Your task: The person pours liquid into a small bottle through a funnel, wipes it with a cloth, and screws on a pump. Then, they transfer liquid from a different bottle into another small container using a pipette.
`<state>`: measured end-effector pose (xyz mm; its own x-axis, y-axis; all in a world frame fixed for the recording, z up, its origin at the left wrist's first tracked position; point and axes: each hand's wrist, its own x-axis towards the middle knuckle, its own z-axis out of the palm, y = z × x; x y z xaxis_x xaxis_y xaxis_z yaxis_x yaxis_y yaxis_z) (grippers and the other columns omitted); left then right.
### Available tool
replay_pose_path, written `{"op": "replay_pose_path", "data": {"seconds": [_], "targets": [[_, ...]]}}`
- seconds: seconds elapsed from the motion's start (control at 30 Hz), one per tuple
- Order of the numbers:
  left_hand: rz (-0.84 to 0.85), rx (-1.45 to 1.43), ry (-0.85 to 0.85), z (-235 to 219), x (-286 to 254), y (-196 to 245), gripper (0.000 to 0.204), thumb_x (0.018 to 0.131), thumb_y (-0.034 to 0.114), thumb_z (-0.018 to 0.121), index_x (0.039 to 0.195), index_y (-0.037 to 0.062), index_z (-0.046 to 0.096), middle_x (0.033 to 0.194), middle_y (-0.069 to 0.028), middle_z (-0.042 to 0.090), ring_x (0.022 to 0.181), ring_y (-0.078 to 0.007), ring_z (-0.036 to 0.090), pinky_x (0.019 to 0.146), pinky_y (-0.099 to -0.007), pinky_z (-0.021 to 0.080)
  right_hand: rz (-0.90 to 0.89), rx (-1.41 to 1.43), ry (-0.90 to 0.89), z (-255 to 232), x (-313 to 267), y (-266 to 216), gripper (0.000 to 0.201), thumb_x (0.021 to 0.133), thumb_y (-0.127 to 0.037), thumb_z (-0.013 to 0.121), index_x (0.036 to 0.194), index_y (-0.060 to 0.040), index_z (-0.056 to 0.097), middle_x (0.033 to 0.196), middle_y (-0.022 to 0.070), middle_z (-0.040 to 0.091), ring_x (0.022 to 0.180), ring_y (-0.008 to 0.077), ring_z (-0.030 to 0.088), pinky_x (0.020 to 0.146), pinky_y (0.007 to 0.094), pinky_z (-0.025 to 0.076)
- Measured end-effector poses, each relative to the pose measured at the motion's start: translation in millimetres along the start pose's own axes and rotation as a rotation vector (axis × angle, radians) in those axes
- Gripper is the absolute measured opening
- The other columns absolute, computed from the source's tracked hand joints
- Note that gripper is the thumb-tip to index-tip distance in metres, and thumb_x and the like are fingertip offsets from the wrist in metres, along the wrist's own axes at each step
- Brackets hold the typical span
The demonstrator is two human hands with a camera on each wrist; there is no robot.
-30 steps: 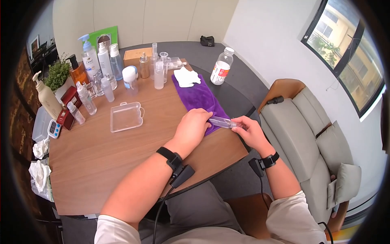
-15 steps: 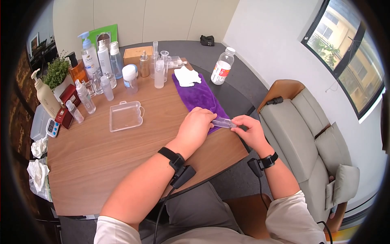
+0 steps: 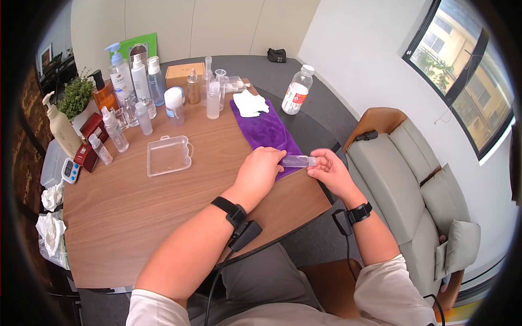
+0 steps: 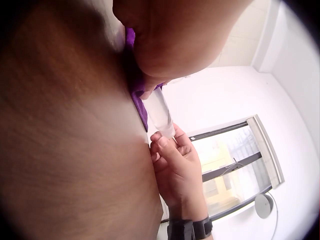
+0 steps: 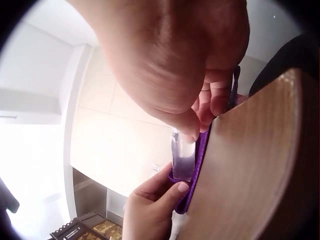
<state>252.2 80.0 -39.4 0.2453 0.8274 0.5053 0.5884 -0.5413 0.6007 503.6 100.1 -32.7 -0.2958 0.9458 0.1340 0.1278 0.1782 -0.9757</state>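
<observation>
1. The wooden counter (image 3: 136,217) is carrying nearly everything; clock directions are running from the small clear bottle in the head view.
2. The grey sofa (image 3: 391,174) is standing at three o'clock, beyond the counter.
3. A cluster of pump and spray bottles (image 3: 120,81) is standing upright at ten o'clock.
4. The purple cloth (image 3: 263,127) is stretching toward eleven o'clock, its near end lying beneath the small bottle.
5. The left hand (image 3: 259,171) is clamping the bottle's nine o'clock end, fingers touching the purple cloth too.
6. The right hand (image 3: 336,175) is pinching the three o'clock end between thumb and fingers.
7. The red-labelled bottle (image 3: 297,93) is standing at twelve o'clock.
8. The clear case (image 3: 169,156) is lying at nine o'clock.
9. A crumpled white cloth (image 3: 251,103) is resting on the purple one, toward eleven.
10. The small clear bottle (image 3: 295,161) is lying sideways between both hands.
</observation>
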Motion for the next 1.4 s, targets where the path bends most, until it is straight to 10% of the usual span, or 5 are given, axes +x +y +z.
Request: {"op": "replay_pose_path", "data": {"seconds": [0.2, 0.43, 1.03, 1.1, 1.4], "targets": [[-0.016, 0.011, 0.005, 1.7, 0.8, -2.7, 0.039, 0.085, 0.007, 0.077, 0.123, -0.0011, 0.074, 0.119, -0.0195, 0.074, 0.113, -0.0381, 0.067, 0.102, -0.0458, 0.053, 0.061, -0.653, -0.094, -11.3, 2.6, -15.3, 0.021, 0.101, -0.003, 0.067, 0.121, -0.0013, 0.065, 0.098, 0.0008, 0.071, 0.086, 0.0073, 0.065, 0.081, 0.0230, 0.053], [-0.027, 0.024, -0.006, 1.2, 0.7, -2.2, 0.039, 0.085, 0.008, 0.077, 0.123, -0.0015, 0.074, 0.118, -0.0196, 0.074, 0.114, -0.0379, 0.067, 0.103, -0.0459, 0.053, -0.102, -0.087, 0.041, -3.2, 1.7, -2.1, 0.019, 0.098, -0.013, 0.074, 0.110, 0.0016, 0.070, 0.084, 0.0004, 0.068, 0.074, 0.0069, 0.058, 0.069, 0.0260, 0.049], [-0.019, 0.004, 0.011, 3.7, 0.5, -7.4, 0.041, 0.085, 0.006, 0.077, 0.124, -0.0039, 0.072, 0.120, -0.0214, 0.073, 0.114, -0.0390, 0.067, 0.103, -0.0456, 0.053, -0.040, -0.741, 0.025, 9.6, -2.0, -35.0, 0.023, 0.094, -0.011, 0.078, 0.112, 0.0021, 0.070, 0.086, 0.0069, 0.068, 0.069, 0.0106, 0.060, 0.066, 0.0283, 0.051], [-0.016, -0.027, 0.030, 4.7, -2.2, -7.7, 0.039, 0.085, 0.004, 0.075, 0.124, -0.0039, 0.071, 0.119, -0.0214, 0.073, 0.116, -0.0387, 0.066, 0.102, -0.0464, 0.053, -0.387, -0.668, 0.094, 17.9, -1.3, -46.0, 0.021, 0.094, -0.010, 0.076, 0.111, 0.0011, 0.071, 0.084, 0.0094, 0.066, 0.068, 0.0138, 0.060, 0.065, 0.0310, 0.050], [-0.001, -0.051, 0.037, 1.9, -7.1, -2.6, 0.039, 0.086, 0.006, 0.075, 0.124, -0.0051, 0.069, 0.120, -0.0227, 0.071, 0.117, -0.0400, 0.065, 0.103, -0.0472, 0.052, -0.442, -1.020, -0.237, 21.0, 44.3, -105.1, 0.022, 0.091, -0.012, 0.075, 0.109, -0.0007, 0.073, 0.090, 0.0176, 0.069, 0.082, 0.0363, 0.067, 0.075, 0.0438, 0.054]]}}
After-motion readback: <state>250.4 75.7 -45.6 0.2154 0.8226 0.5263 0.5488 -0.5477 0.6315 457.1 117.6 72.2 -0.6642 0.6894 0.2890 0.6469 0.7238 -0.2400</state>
